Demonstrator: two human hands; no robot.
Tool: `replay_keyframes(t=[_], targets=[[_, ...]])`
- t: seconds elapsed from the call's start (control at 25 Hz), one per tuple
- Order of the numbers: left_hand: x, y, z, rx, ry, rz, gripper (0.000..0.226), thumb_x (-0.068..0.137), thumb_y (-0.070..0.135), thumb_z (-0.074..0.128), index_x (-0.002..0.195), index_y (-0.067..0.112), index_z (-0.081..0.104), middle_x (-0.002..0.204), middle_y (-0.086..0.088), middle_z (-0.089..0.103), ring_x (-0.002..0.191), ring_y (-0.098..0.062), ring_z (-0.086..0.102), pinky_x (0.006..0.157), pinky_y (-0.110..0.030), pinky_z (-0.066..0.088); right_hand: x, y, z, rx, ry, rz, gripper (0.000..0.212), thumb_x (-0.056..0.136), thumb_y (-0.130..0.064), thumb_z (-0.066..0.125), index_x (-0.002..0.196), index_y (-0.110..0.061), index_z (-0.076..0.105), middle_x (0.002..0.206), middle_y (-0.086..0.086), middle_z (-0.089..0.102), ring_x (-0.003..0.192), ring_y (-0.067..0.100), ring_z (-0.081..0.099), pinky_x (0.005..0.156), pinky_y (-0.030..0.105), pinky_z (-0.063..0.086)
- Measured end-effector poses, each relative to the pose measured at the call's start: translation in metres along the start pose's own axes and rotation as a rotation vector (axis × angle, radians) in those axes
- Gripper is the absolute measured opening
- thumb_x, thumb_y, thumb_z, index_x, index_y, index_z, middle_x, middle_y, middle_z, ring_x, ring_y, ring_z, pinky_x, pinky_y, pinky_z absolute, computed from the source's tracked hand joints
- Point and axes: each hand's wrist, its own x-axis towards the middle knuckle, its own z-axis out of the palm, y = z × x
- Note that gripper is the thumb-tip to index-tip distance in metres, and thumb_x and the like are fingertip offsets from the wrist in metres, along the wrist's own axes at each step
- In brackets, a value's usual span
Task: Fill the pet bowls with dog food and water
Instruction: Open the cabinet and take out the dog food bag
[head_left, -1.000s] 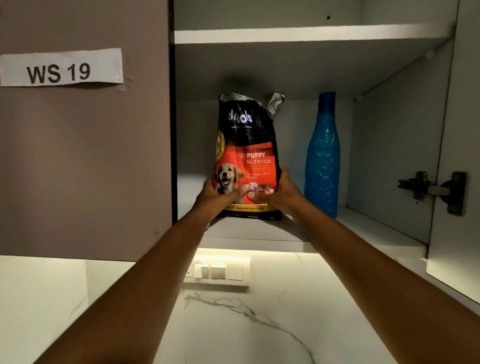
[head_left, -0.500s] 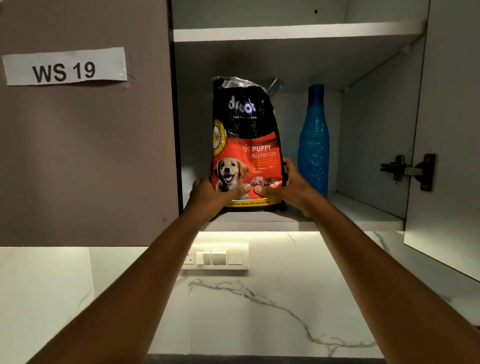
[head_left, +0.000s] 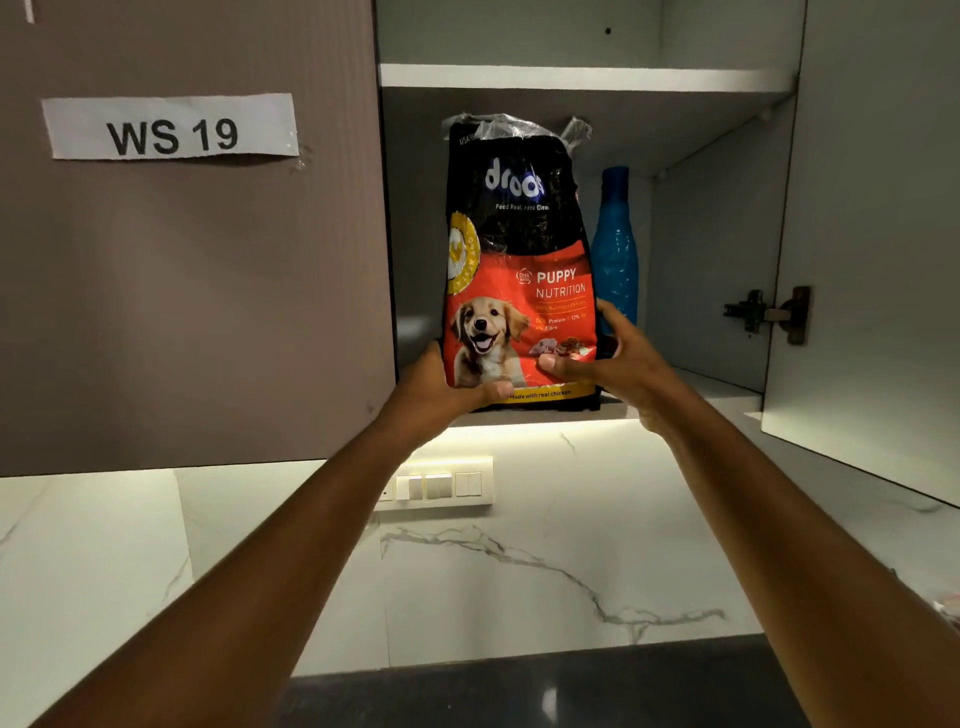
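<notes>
A black and red dog food bag (head_left: 517, 249) with a puppy picture stands upright at the front edge of the open cupboard's lower shelf (head_left: 722, 395). My left hand (head_left: 441, 389) grips its lower left corner and my right hand (head_left: 608, 364) grips its lower right side. Behind the bag, to the right, a blue water bottle (head_left: 615, 249) stands on the same shelf, partly hidden by the bag. No pet bowls are in view.
The cupboard's right door (head_left: 878, 249) hangs open with a hinge (head_left: 769, 314) on it. The closed left door (head_left: 182, 286) carries a "WS 19" label. A switch panel (head_left: 441, 486) sits on the marble wall below, above a dark countertop (head_left: 545, 691).
Both hands have drawn the bag forward from deep on the shelf to its front edge. The view has tipped down, showing the countertop.
</notes>
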Motion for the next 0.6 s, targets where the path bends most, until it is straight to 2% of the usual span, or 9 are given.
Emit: replay_keyframes(t=[0.08, 0.16, 0.24, 0.36, 0.48, 0.6], targets=[[-0.021, 0.012, -0.001, 0.037, 0.077, 0.016, 0.08, 0.06, 0.047, 0.09, 0.127, 0.02, 0.058, 0.116, 0.007, 0.072, 0.103, -0.013, 0.07, 0.091, -0.036, 0.058, -0.02, -0.008, 0.0, 0.024, 0.033, -0.009, 0.085, 0.073, -0.025, 0.087, 0.146, -0.026, 0.044, 0.11, -0.013, 0.065, 0.095, 0.009, 0.068, 0.059, 0.016, 0.057], [-0.041, 0.025, -0.003, 0.131, 0.185, 0.017, 0.083, 0.055, 0.051, 0.091, 0.123, 0.018, 0.055, 0.112, 0.006, 0.068, 0.099, -0.017, 0.067, 0.086, -0.037, 0.058, -0.041, -0.013, 0.0, 0.055, 0.068, -0.009, 0.083, 0.072, -0.019, 0.088, 0.144, -0.025, 0.046, 0.11, -0.013, 0.067, 0.09, 0.006, 0.069, 0.056, 0.014, 0.056], [-0.061, 0.032, -0.006, 0.182, 0.199, 0.023, 0.086, 0.054, 0.053, 0.09, 0.123, 0.017, 0.054, 0.113, 0.004, 0.067, 0.098, -0.018, 0.066, 0.085, -0.036, 0.057, -0.065, -0.02, 0.003, 0.082, 0.101, -0.005, 0.089, 0.064, -0.025, 0.089, 0.142, -0.026, 0.047, 0.114, -0.01, 0.068, 0.092, 0.007, 0.07, 0.062, 0.018, 0.059], [-0.095, 0.03, -0.005, 0.112, 0.131, 0.012, 0.082, 0.058, 0.047, 0.091, 0.125, 0.017, 0.056, 0.112, 0.006, 0.067, 0.096, -0.015, 0.065, 0.078, -0.027, 0.052, -0.101, -0.024, 0.01, 0.056, 0.133, 0.023, 0.096, 0.055, -0.032, 0.089, 0.142, -0.026, 0.049, 0.121, -0.006, 0.068, 0.1, 0.01, 0.069, 0.074, 0.028, 0.06], [-0.133, 0.015, 0.004, 0.052, 0.092, -0.005, 0.083, 0.057, 0.045, 0.091, 0.127, 0.02, 0.054, 0.111, 0.012, 0.063, 0.093, -0.009, 0.062, 0.069, -0.019, 0.047, -0.14, -0.016, 0.016, 0.009, 0.122, 0.057, 0.09, 0.06, -0.024, 0.093, 0.139, -0.026, 0.051, 0.122, -0.001, 0.072, 0.103, 0.018, 0.073, 0.084, 0.037, 0.063], [-0.174, -0.022, 0.021, 0.064, 0.077, -0.031, 0.079, 0.054, 0.045, 0.093, 0.118, 0.03, 0.051, 0.095, 0.027, 0.057, 0.082, 0.005, 0.059, 0.063, -0.013, 0.043, -0.184, 0.013, 0.022, 0.033, 0.065, 0.156, 0.089, 0.056, -0.017, 0.094, 0.134, -0.029, 0.052, 0.118, 0.003, 0.074, 0.102, 0.02, 0.075, 0.085, 0.041, 0.063]])
